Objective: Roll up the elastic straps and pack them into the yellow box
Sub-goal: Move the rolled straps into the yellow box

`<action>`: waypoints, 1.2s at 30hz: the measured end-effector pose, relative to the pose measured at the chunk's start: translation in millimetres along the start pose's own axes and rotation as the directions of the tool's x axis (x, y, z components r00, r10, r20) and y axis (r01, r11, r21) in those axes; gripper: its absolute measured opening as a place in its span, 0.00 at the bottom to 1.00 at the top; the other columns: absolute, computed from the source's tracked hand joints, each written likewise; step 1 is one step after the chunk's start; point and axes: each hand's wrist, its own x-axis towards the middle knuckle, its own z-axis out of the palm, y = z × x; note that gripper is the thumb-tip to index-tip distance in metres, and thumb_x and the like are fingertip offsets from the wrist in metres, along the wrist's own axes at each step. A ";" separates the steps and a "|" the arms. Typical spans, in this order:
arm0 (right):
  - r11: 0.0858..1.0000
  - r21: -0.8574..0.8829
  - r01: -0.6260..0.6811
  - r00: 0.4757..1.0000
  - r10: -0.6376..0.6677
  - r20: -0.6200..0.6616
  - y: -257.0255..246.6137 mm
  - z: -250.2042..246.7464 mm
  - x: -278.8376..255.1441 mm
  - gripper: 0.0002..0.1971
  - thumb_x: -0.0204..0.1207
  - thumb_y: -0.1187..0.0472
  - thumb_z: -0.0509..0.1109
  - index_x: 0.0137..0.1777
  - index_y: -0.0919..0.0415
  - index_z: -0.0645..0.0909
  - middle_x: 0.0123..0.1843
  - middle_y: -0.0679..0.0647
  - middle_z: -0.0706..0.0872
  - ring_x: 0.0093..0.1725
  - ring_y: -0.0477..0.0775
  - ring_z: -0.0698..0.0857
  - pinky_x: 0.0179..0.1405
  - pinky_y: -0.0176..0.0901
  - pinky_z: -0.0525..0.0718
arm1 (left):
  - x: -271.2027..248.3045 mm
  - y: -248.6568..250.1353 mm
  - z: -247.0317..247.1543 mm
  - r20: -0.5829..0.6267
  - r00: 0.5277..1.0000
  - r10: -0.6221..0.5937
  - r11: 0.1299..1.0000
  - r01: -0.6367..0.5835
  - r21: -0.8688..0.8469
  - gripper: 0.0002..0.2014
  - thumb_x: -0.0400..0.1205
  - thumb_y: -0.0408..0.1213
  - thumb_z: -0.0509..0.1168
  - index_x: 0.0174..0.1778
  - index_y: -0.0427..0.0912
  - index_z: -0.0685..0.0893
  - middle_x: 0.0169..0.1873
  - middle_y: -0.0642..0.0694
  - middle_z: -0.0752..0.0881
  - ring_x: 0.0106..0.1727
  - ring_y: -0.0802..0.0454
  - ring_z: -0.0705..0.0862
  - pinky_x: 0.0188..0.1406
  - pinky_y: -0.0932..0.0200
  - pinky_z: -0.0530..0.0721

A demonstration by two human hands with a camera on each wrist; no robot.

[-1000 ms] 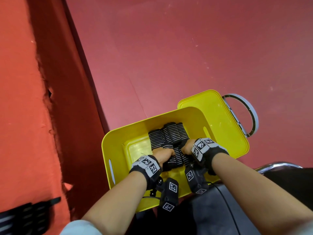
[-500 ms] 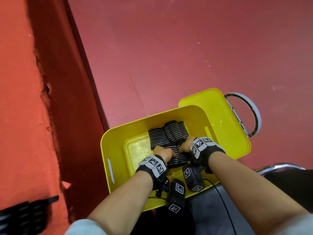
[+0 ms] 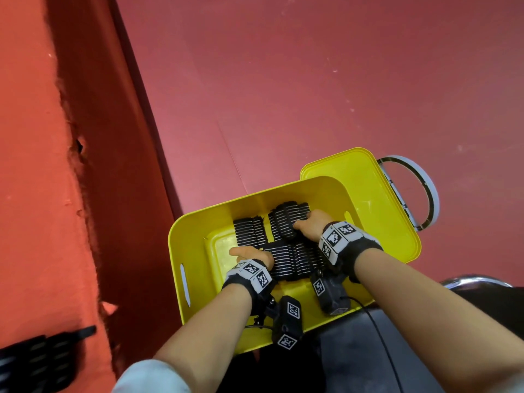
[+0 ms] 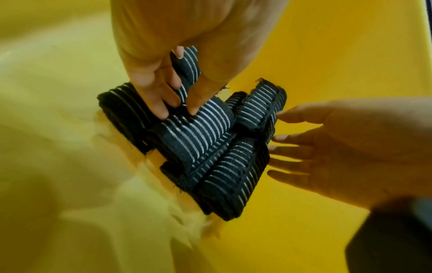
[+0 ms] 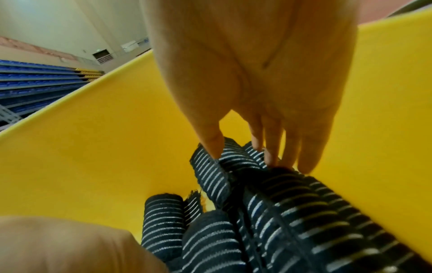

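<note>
The yellow box point(image 3: 198, 219) holds several rolled black elastic straps with white stripes point(image 3: 286, 259). My left hand point(image 3: 251, 253) is inside, at the left of the near rolls. In the left wrist view, the left hand point(image 4: 178, 109) pinches a loose strap end point(image 4: 188, 64) between its fingertips, above the rolls point(image 4: 198, 136). My right hand point(image 3: 310, 222) reaches to the far right roll point(image 3: 285, 222). The fingers of that right hand point(image 5: 243, 153) are straight and touch the roll tops point(image 5: 280, 212); in the left wrist view they point(image 4: 327, 144) lie against the rolls' side.
The box's yellow lid point(image 3: 397, 208) with a white handle point(image 3: 425, 194) lies open at the right on the red floor. More loose straps point(image 3: 34, 361) lie on the orange surface at bottom left. A black seat point(image 3: 397, 350) is under the box's near edge.
My right hand has moved from the near rolls to the far right roll. My left hand has shifted a little left. The near rolls now show between the hands.
</note>
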 end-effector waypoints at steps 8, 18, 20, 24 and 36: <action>0.994 -0.102 0.032 0.992 -0.045 -0.119 -14.9 17.1 1.0 0.29 0.73 0.49 0.76 0.67 0.64 0.73 0.64 0.60 0.83 0.62 0.61 0.83 0.48 0.44 0.78 | -7.1 3.3 -2.5 -0.089 0.988 0.124 0.939 -0.088 0.332 0.24 0.84 0.37 0.60 0.74 0.31 0.66 0.72 0.34 0.74 0.71 0.37 0.74 0.71 0.50 0.71; 0.998 -0.046 0.030 0.979 -0.039 -0.200 -14.8 23.1 1.9 0.25 0.73 0.48 0.72 0.62 0.64 0.74 0.58 0.60 0.84 0.56 0.62 0.84 0.40 0.43 0.76 | -14.0 19.1 -14.3 0.028 0.978 0.206 0.764 -0.179 0.620 0.27 0.76 0.40 0.68 0.69 0.35 0.70 0.66 0.32 0.77 0.65 0.31 0.78 0.70 0.40 0.75; 1.000 -0.017 0.025 0.971 -0.028 -0.237 -13.1 23.7 2.3 0.24 0.73 0.47 0.71 0.61 0.64 0.75 0.57 0.60 0.83 0.56 0.63 0.84 0.43 0.45 0.78 | -16.3 24.5 -14.2 -0.023 0.975 0.221 0.752 -0.156 0.640 0.33 0.77 0.47 0.70 0.74 0.34 0.67 0.72 0.33 0.71 0.73 0.32 0.71 0.75 0.45 0.67; 0.998 -0.070 0.009 0.969 -0.026 -0.247 -11.3 25.6 4.8 0.31 0.71 0.47 0.75 0.66 0.63 0.68 0.63 0.61 0.79 0.63 0.63 0.81 0.56 0.52 0.82 | -13.1 28.5 -5.7 -0.001 0.928 0.372 0.690 -0.275 0.669 0.36 0.75 0.49 0.73 0.71 0.32 0.65 0.69 0.33 0.73 0.70 0.33 0.73 0.68 0.44 0.71; 0.998 -0.047 0.043 0.986 -0.050 -0.160 -11.4 18.8 0.7 0.37 0.74 0.40 0.69 0.74 0.63 0.64 0.69 0.62 0.76 0.67 0.65 0.79 0.59 0.54 0.81 | -11.1 31.5 -5.9 -0.013 0.857 0.515 0.474 -0.273 0.837 0.31 0.76 0.37 0.74 0.69 0.33 0.65 0.67 0.34 0.73 0.68 0.36 0.73 0.60 0.46 0.76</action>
